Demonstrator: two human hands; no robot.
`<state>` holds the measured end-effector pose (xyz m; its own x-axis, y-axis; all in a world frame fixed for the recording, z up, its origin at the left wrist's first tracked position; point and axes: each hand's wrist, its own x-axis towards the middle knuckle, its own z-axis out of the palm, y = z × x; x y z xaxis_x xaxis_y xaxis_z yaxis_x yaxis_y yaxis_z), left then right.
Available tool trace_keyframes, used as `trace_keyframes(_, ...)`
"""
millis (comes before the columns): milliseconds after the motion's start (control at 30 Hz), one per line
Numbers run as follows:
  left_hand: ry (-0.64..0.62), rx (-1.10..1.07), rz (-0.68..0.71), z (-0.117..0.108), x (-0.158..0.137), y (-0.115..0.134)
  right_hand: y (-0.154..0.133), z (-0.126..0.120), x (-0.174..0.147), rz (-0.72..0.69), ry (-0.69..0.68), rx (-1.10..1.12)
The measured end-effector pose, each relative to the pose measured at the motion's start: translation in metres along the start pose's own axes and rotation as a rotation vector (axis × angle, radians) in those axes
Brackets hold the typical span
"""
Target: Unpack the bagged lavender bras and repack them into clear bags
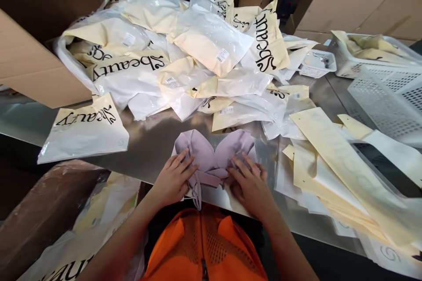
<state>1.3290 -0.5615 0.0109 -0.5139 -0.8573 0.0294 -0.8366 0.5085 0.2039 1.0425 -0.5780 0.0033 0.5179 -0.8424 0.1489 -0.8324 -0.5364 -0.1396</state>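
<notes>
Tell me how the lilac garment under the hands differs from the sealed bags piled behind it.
The lilac garment lies bare and unpacked; the sealed bags are wrapped in plastic. The garment is plain lilac, the bags cream with black lettering. Left hand and right hand touch only the garment. Both rest on the metal table.

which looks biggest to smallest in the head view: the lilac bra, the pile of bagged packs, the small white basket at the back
1. pile of bagged packs
2. lilac bra, under both hands
3. small white basket

The basket sits farther from the camera, so its true size against the bra is unsure.

Lilac bra (214,153) lies cups-up, flat at the table edge.
</notes>
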Motion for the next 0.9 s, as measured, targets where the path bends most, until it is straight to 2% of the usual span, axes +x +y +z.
trace_keyframes(200,0.013,-0.064,-0.015,0.001,-0.003,-0.005,0.012,-0.006,-0.004,0.072,0.076,-0.081)
trace_keyframes(367,0.109,0.107,0.1,-0.003,-0.015,-0.014,0.029,-0.01,-0.019,0.198,-0.011,-0.093)
trace_keyframes(500,0.185,0.195,0.159,-0.022,-0.029,-0.037,0.048,-0.019,-0.03,0.187,-0.101,-0.083)
trace_keyframes(700,0.242,0.323,0.191,-0.07,-0.039,-0.08,0.076,-0.029,-0.034,0.1,-0.181,-0.12)
trace_keyframes(800,0.273,0.415,0.196,-0.092,-0.038,-0.086,0.089,-0.041,-0.033,-0.034,-0.075,-0.103)
trace_keyframes(900,0.315,0.363,0.182,-0.108,-0.032,-0.083,0.094,-0.068,-0.024,-0.159,0.142,0.019)
